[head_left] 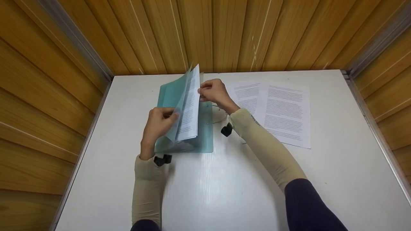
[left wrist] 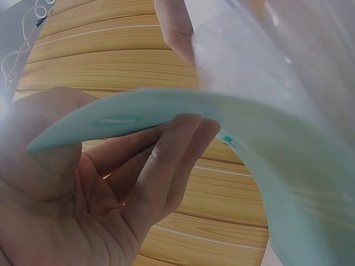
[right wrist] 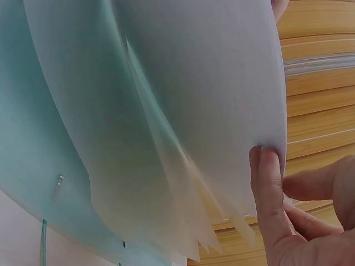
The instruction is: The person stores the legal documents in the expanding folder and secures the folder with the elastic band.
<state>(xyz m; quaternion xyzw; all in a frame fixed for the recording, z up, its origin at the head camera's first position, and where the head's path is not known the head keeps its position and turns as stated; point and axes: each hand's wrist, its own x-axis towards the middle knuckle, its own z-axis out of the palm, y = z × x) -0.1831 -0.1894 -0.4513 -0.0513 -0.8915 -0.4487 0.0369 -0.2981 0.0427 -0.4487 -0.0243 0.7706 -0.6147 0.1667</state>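
A teal plastic folder (head_left: 205,138) lies spread on the white table, its inner leaves standing up. My left hand (head_left: 157,123) holds the folder's bent teal cover (left wrist: 150,108) between thumb and fingers, as the left wrist view shows. On the other side, my right hand (head_left: 215,93) pinches the edge of the printed sheets (head_left: 191,109), which stand nearly upright. In the right wrist view the fingers (right wrist: 270,183) press against the white paper (right wrist: 222,83). Translucent tabbed leaves (right wrist: 183,221) hang beside it.
Two columns of print show on the loose white paper (head_left: 285,112) lying to the right, partly under my right forearm. A thin pale cord (head_left: 220,121) lies by the folder. Wood-patterned panels (head_left: 224,35) wall in the back and sides of the table (head_left: 205,192).
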